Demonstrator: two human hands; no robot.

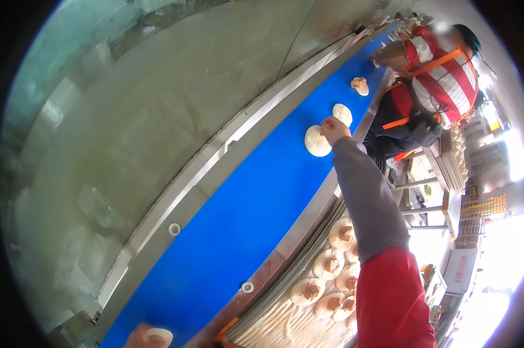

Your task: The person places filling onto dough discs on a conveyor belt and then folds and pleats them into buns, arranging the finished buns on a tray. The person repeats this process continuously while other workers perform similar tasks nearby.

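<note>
My right hand (335, 130) reaches over the blue conveyor belt (227, 203), its fingers closed at the edge of a flat, pale dough round (317, 141). Just beyond that hand lies another dough round (342, 113), close to the first. Low in the view, cut off by the lower edge, my left hand (136, 337) holds a dough round with a brownish middle (159, 336); most of its fingers are hidden. Farther up the belt sits a dough round topped with brownish filling (360, 86).
To the right of the belt, a cloth-lined tray (273, 325) carries several dough rounds with filling. A co-worker in a red and white striped top (447, 87) leans over the belt's far end. Behind that person stands a rack (430, 191) with stacked trays. Metal rails edge the belt.
</note>
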